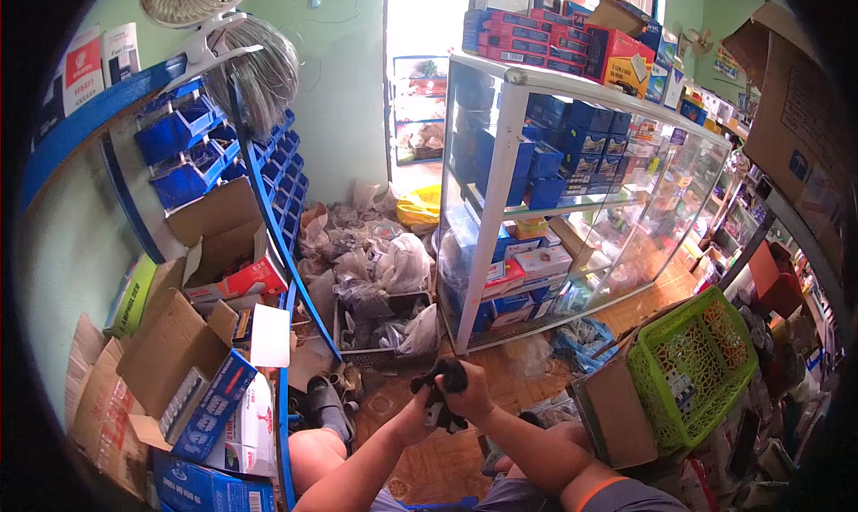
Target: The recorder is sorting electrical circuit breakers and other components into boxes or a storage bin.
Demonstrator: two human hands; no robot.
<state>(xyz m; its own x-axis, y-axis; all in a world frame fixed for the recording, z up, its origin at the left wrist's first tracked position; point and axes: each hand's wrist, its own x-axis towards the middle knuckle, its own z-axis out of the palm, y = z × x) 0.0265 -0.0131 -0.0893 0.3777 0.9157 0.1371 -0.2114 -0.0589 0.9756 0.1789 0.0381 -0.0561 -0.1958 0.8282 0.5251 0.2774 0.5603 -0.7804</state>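
Both my hands meet above the tiled floor, in the lower middle of the head view. Between them is a bunched black item (450, 376) with a pale patch low down; its kind cannot be made out. My right hand (470, 393) grips it from the right, fingers curled over its upper part. My left hand (414, 415) holds its left and lower side, with the fingers partly hidden. Beyond my hands stands a dark crate (355, 359) of plastic-bagged goods. A sandal (322, 399) is on my left foot, beside a blue rack frame.
Open cartons (177, 371) and blue parts bins (181, 133) fill the rack at left. A glass display cabinet (493, 244) holding boxed goods rises ahead. At right, a green plastic basket (633, 388) leans tilted by a cardboard box (613, 411). A blue bag (586, 343) lies on the floor.
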